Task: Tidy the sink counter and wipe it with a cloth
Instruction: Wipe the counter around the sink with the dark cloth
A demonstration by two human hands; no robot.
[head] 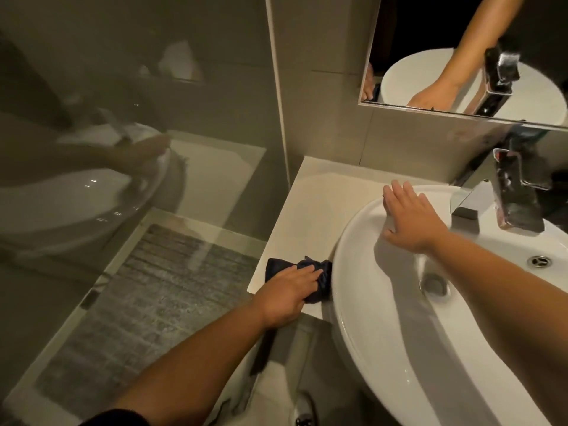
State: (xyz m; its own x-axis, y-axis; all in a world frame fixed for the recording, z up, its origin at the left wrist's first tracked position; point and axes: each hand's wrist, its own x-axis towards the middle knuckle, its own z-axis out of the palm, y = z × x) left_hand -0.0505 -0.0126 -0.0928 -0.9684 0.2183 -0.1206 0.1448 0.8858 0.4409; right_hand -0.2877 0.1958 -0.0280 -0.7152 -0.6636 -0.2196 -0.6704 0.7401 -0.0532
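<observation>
A dark blue cloth lies bunched on the pale counter at its near left corner, against the outside of the white basin. My left hand presses down on the cloth, fingers curled over it. My right hand rests flat with fingers spread on the basin's far left rim, holding nothing.
A chrome tap stands behind the basin at the right. The drain sits in the bowl. A mirror hangs above. A glass shower screen borders the counter's left edge, with a grey mat beyond.
</observation>
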